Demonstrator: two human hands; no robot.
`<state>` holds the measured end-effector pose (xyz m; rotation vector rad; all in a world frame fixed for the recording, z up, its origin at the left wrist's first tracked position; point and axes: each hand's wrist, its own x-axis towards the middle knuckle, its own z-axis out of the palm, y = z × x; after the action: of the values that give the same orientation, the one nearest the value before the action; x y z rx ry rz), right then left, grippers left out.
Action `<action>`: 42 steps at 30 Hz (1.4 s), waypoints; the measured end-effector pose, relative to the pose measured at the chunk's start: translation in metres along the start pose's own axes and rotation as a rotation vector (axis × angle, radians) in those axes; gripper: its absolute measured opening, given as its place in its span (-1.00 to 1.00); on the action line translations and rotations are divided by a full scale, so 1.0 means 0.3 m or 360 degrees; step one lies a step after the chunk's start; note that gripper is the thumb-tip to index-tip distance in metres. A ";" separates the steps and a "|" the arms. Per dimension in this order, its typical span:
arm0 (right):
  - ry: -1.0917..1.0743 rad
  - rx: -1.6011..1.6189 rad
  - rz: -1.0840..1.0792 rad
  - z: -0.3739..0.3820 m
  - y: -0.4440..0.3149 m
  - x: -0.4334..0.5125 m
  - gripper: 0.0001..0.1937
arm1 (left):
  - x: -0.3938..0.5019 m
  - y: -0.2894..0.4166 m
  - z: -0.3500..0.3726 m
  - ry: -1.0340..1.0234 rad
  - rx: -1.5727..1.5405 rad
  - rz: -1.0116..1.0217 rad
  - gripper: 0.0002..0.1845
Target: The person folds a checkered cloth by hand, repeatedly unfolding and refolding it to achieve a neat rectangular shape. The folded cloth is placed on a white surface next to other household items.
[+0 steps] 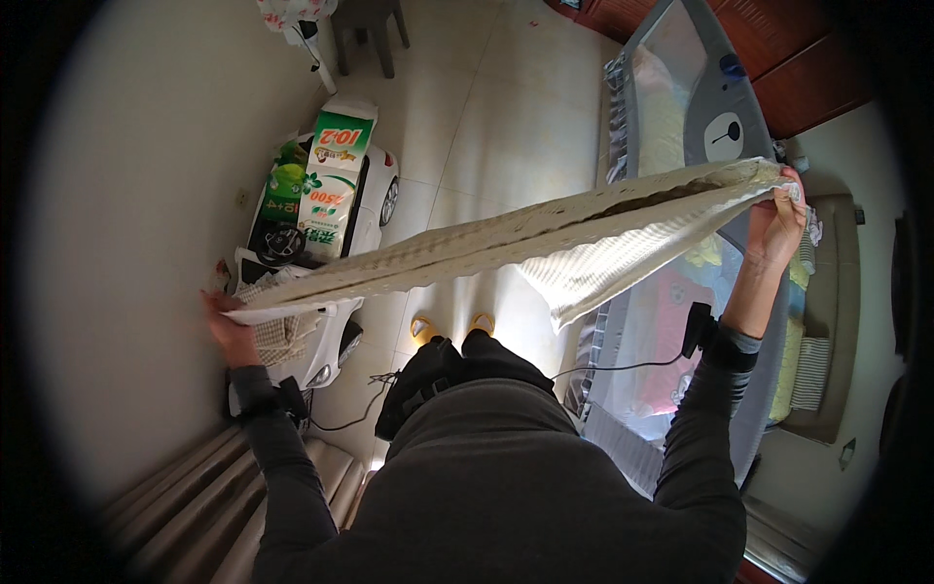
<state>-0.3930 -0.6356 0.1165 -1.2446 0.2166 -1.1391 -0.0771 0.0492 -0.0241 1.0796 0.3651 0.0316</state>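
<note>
A long beige checked cloth [467,244] is stretched in the air across my front, folded lengthwise with wavy edges. My left hand [232,332] grips its left end, low beside the wall. At the right, my right hand [779,223] holds the other end higher up, over the bed guard. One pale corner of the cloth hangs down right of the middle. Near my left hand a checked part droops below the edge. The fingers of my left hand are partly blurred.
On the left a white toy ride-on car [368,197] carries printed paper packs [332,182]. A grey mesh bed guard [730,95] runs along the bed at right. Behind stands a dark stool [372,33]. A cable [620,370] trails from my right wrist. Yellow slippers [423,330] are on the tiled floor [503,124].
</note>
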 end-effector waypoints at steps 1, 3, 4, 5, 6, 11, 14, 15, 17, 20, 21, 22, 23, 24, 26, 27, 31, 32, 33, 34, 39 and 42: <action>-0.0019 0.0016 -0.0030 -0.007 0.005 -0.008 -0.82 | -0.026 -0.040 -0.028 0.0125 0.0111 -0.0092 -0.57; 0.0031 -0.0008 -0.0014 -0.037 0.021 -0.021 -0.81 | -0.116 -0.139 -0.078 -0.0244 0.0634 -0.0018 -0.50; 0.0001 0.0007 -0.0059 -0.060 0.024 -0.024 -0.80 | -0.155 -0.156 -0.099 -0.0507 0.0697 -0.0225 -0.47; -0.0005 0.0012 -0.0083 -0.088 0.025 -0.033 -0.79 | -0.195 -0.176 -0.122 -0.0835 0.0749 -0.0401 -0.44; 0.0026 -0.0001 -0.0129 -0.117 0.025 -0.037 -0.78 | -0.235 -0.189 -0.138 -0.1004 0.0920 -0.0471 -0.43; -0.0079 -0.0038 -0.0118 -0.250 0.022 -0.057 -0.79 | -0.419 -0.262 -0.177 -0.1708 0.1851 -0.1133 -0.73; 0.0105 -0.0116 -0.0143 -0.270 0.033 -0.058 -0.78 | -0.560 -0.281 -0.192 -0.1819 0.1278 -0.1718 -0.29; 0.0041 -0.0090 -0.0144 -0.265 0.035 -0.057 -0.76 | -0.607 -0.276 -0.199 -0.1929 0.1107 -0.1617 -0.08; -0.0101 -0.0014 -0.0197 -0.246 0.034 -0.056 -0.70 | -0.658 -0.255 -0.216 -0.2340 0.1724 -0.1064 0.14; -0.0150 -0.0073 -0.0044 -0.214 0.019 -0.057 -0.60 | -0.683 -0.276 -0.261 -0.2008 0.1803 -0.1217 0.00; -0.0197 -0.0103 -0.0053 -0.207 0.015 -0.057 -0.58 | -0.675 -0.293 -0.285 -0.2013 0.1807 -0.1050 -0.04; -0.0211 -0.0151 -0.0023 -0.203 0.014 -0.055 -0.56 | -0.670 -0.314 -0.313 -0.1922 0.1782 -0.0841 -0.31; -0.0163 -0.0277 0.0037 -0.202 0.014 -0.055 -0.53 | -0.648 -0.330 -0.343 -0.1855 0.2133 -0.0652 -0.40; -0.0120 -0.0289 0.0033 -0.203 0.022 -0.053 -0.58 | -0.617 -0.345 -0.370 -0.1798 0.2358 -0.0427 -0.48; -0.0091 -0.0338 0.0086 -0.215 0.039 -0.050 -0.63 | -0.531 -0.376 -0.397 -0.1394 0.2521 -0.0167 -0.66; 0.0080 -0.0416 0.0142 -0.224 0.047 -0.047 -0.66 | -0.477 -0.388 -0.392 -0.1029 0.2479 -0.0228 -0.74; 0.0241 -0.0240 0.0016 -0.276 0.062 -0.046 -0.75 | -0.288 -0.425 -0.263 -0.0647 0.2302 0.0767 -0.80; 0.0251 -0.0218 -0.0102 -0.290 0.056 -0.047 -0.76 | -0.249 -0.416 -0.219 -0.0549 0.2046 0.0694 -0.82; 0.0272 -0.0187 -0.0183 -0.303 0.051 -0.048 -0.77 | -0.209 -0.396 -0.175 -0.0484 0.1754 0.0654 -0.83; 0.0292 -0.0157 -0.0226 -0.314 0.046 -0.046 -0.78 | -0.180 -0.376 -0.136 -0.0408 0.1383 0.0585 -0.84; 0.0266 0.0019 -0.0243 -0.344 0.038 -0.065 -0.78 | -0.068 -0.224 0.030 -0.0119 0.0268 0.0409 -0.88; 0.0268 0.0127 -0.0258 -0.374 0.005 -0.105 -0.80 | -0.085 -0.114 0.143 -0.0163 0.0240 0.0677 -0.84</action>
<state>-0.4832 -0.6821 0.0596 -1.1118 0.1973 -1.3817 -0.0931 -0.0089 -0.0288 1.2879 0.0408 0.3301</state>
